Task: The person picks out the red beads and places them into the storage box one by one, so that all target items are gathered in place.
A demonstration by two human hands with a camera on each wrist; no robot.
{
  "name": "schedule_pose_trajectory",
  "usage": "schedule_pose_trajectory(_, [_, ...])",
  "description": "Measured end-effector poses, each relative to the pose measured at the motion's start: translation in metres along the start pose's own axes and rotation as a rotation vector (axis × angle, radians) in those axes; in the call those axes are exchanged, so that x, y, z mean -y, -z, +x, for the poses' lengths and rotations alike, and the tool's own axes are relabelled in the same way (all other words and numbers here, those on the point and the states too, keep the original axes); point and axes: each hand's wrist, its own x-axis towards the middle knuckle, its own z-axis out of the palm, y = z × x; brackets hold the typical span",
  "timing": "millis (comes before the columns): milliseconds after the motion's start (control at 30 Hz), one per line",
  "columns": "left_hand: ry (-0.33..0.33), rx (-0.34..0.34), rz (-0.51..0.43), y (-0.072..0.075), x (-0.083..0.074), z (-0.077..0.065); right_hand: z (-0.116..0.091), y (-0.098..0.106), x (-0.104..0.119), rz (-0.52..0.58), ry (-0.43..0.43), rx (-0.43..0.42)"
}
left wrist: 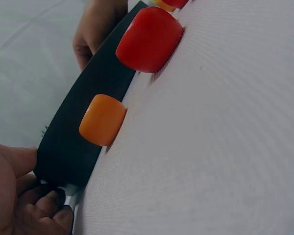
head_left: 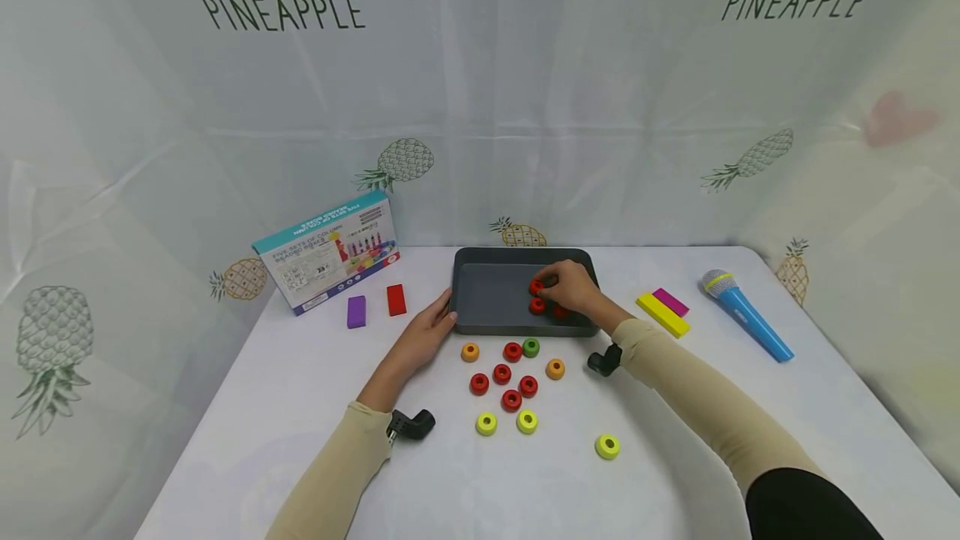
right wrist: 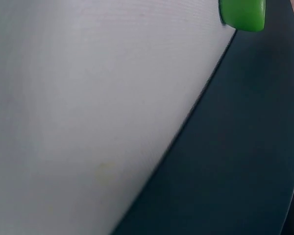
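Note:
A dark grey tray (head_left: 487,294) lies on the white table. My left hand (head_left: 422,338) holds its left end; in the left wrist view the thumb presses the tray's side (left wrist: 73,132) and the other fingers curl at its lower corner. Over the tray's right part, my right hand (head_left: 572,286) pinches a red bead (head_left: 536,287) with a hole through it. Two more red beads lie in the tray, one (head_left: 537,306) beside the hand and one (head_left: 561,312) partly under it. The right wrist view shows the tray wall and a green bead (right wrist: 242,13), not the fingers.
In front of the tray lie several red beads (head_left: 502,373), two orange beads (head_left: 470,352), a green one and several yellow ones (head_left: 527,421). A box (head_left: 330,252), a purple block (head_left: 356,312) and a red block (head_left: 396,300) are left. Yellow (head_left: 663,314) and magenta bars and a blue microphone (head_left: 750,319) are right.

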Motion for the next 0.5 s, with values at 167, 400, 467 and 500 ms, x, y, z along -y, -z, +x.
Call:
schedule_pose_trajectory(167, [0.006, 0.0, 0.003, -0.0006, -0.0001, 0.0005, -0.0016, 0.0018, -0.0003, -0.003, 0.015, -0.005])
schedule_pose_trajectory(400, [-0.002, 0.007, 0.01, -0.0003, 0.0007, 0.0009, -0.0031, 0.004, -0.0001, -0.005, 0.032, -0.023])
schedule_pose_trajectory(467, [0.001, 0.008, 0.011, 0.0002, 0.0009, 0.0012, -0.0031, 0.0044, 0.0001, 0.003, 0.034, -0.03])
schedule_pose_trajectory(500, [0.003, 0.005, 0.011, 0.0007, 0.0009, 0.0011, -0.0031, 0.0044, 0.0003, 0.009, 0.037, -0.033])
